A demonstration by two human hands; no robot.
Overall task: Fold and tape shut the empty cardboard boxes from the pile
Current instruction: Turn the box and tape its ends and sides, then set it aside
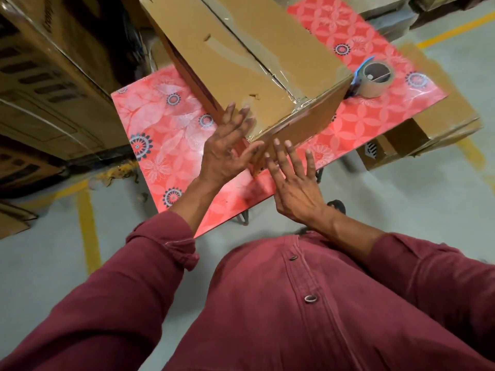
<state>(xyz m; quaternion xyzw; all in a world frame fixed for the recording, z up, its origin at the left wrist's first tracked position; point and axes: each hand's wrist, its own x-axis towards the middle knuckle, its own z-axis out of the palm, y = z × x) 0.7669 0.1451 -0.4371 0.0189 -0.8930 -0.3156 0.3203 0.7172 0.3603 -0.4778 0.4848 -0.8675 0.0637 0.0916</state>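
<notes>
Grip: none; left hand (225, 151) and right hand (294, 180), fingers spread flat, press the near corner of the brown taped cardboard box (241, 62). Box: on the red floral surface (160, 124), directly ahead of both hands. Brown tape roll (375, 79): beyond, right. Advice: smooth the tape ends firmly down the sides.

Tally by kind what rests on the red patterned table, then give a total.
Cardboard box with taped seam: 1
Roll of packing tape: 1
Total: 2
</notes>
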